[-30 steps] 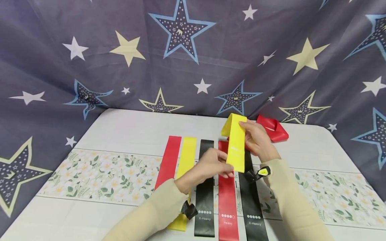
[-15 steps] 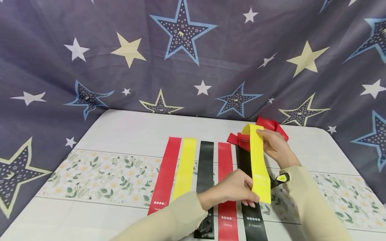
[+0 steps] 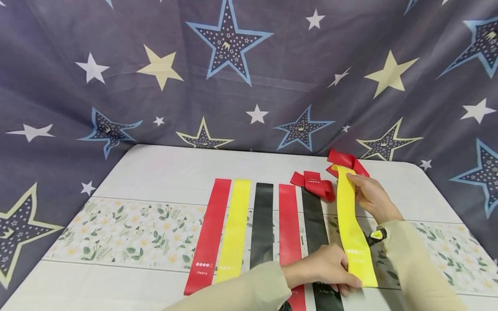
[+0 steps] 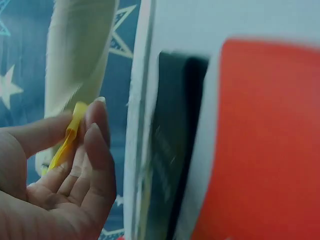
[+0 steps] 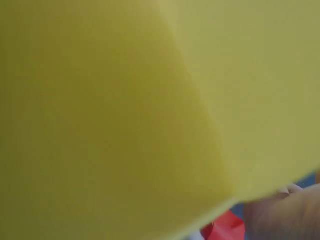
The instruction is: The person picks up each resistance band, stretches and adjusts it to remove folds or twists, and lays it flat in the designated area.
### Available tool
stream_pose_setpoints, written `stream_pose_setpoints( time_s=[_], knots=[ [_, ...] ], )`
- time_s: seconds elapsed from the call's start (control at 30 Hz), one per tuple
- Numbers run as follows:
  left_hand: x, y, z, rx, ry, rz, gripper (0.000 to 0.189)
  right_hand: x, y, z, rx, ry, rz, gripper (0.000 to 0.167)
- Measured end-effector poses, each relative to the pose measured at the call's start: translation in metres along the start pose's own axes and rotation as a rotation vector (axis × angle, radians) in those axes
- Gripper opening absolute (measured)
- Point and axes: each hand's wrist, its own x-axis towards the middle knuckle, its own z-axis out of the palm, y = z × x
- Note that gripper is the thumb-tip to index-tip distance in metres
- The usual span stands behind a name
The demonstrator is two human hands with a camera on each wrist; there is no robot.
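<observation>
Grey star-printed cloth [image 3: 288, 69] hangs beyond the floral strip [image 3: 132, 233] of the white surface [image 3: 175, 166]. Over that strip, the left hand [image 3: 324, 264] pinches the near end of a yellow band [image 3: 347, 216], the right hand [image 3: 371, 196] its far part; five flat bands [image 3: 262, 229] cross the strip.

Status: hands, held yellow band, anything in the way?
Left hand pinches held yellow band, near end. Right hand grips far end. Crumpled red band just behind far end, possibly in the way.
</observation>
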Motion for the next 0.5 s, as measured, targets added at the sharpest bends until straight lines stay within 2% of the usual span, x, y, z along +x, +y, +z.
stream_pose_setpoints(
  time_s=[0.07,0.13,0.23,0.33,0.4,0.5],
  knots=[
    [0.001,-0.002,0.006,-0.018,-0.025,-0.015,0.018,0.001,0.0,-0.005,-0.059,0.031,0.008,0.01],
    [0.002,-0.003,0.011,0.003,-0.049,-0.028,0.021,0.003,0.001,-0.01,-0.141,0.068,0.025,0.014],
    [0.003,-0.004,0.016,0.062,-0.075,-0.038,0.025,0.007,0.004,-0.016,-0.348,0.109,0.073,0.026],
    [0.002,-0.004,0.019,0.096,-0.091,-0.038,0.027,0.009,0.01,-0.019,-0.504,0.102,0.128,0.031],
    [0.001,-0.004,0.019,0.101,-0.097,-0.035,0.029,0.012,0.014,-0.018,-0.495,0.077,0.151,0.031],
    [0.0,-0.005,0.019,0.084,-0.098,-0.023,0.03,0.015,0.02,-0.012,-0.389,0.053,0.155,0.027]
  ],
)
